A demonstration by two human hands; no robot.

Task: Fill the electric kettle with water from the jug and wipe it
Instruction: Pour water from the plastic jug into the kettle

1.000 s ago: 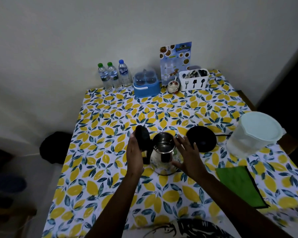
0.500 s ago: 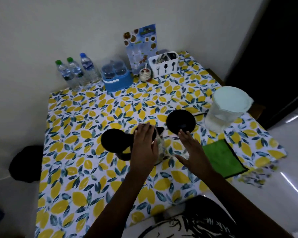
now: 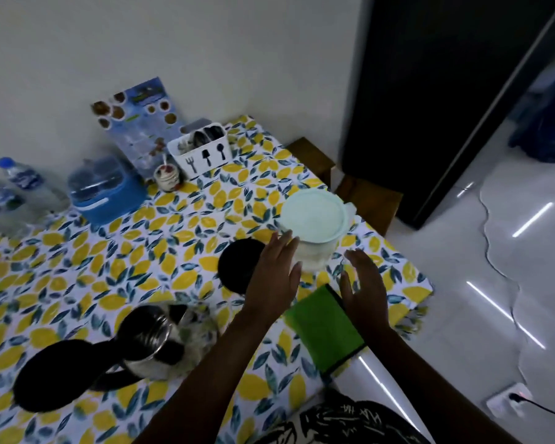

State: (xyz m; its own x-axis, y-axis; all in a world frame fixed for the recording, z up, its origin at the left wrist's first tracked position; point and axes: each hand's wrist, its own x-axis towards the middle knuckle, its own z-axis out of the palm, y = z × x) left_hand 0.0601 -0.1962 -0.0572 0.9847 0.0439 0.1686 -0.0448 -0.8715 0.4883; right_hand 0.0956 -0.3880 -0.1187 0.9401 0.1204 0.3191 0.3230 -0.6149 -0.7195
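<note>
Both arms reach forward over the counter [image 3: 77, 283], the left hand [image 3: 274, 277] and right hand [image 3: 364, 290] spread empty either side of the lidded jug [image 3: 313, 225], while the open kettle [image 3: 154, 341] stands near left.

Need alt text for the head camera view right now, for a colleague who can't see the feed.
Both hands, left hand and right hand, reach open toward a lidded jug on a table with a lemon-print cloth, neither gripping it yet. The open steel kettle sits nearer the left, with a green cloth under the right arm and a black kettle base behind the left hand.
</note>
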